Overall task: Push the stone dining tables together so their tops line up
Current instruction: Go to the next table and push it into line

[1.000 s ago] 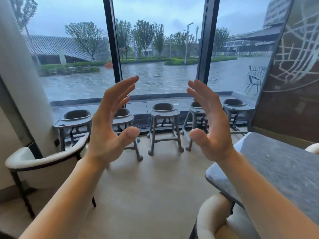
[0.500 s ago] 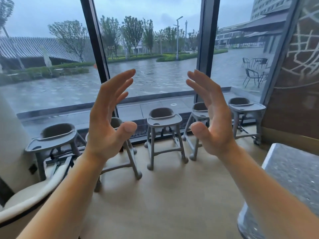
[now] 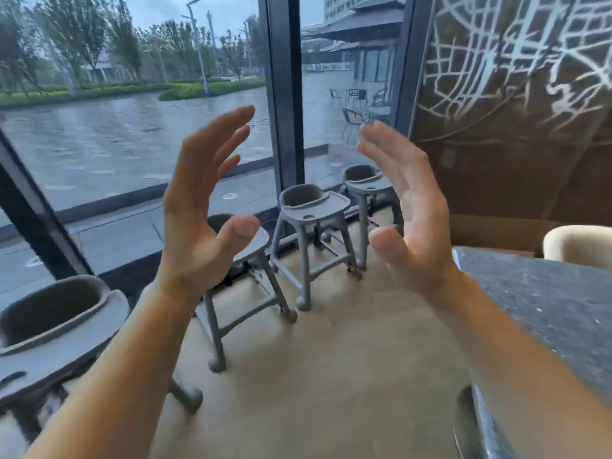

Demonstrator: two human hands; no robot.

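Observation:
A dark grey speckled stone table (image 3: 543,303) fills the right side of the head view, its rounded near corner at the lower right. Only this one table shows. My left hand (image 3: 205,220) and my right hand (image 3: 414,220) are raised in the air in front of me, palms facing each other, fingers straight and spread. Neither hand touches or holds anything. My right forearm passes over the table's left edge.
Several grey high chairs (image 3: 311,226) stand in a row along the window (image 3: 139,144), one close at the lower left (image 3: 49,329). A cream armchair back (image 3: 578,241) sits beyond the table. A brown patterned wall panel (image 3: 516,104) is at right. Beige floor (image 3: 331,376) lies between.
The view has swung to the right and moved nearer the high chairs; the left armchair has left the view. Both hands stay raised and open in the same pose.

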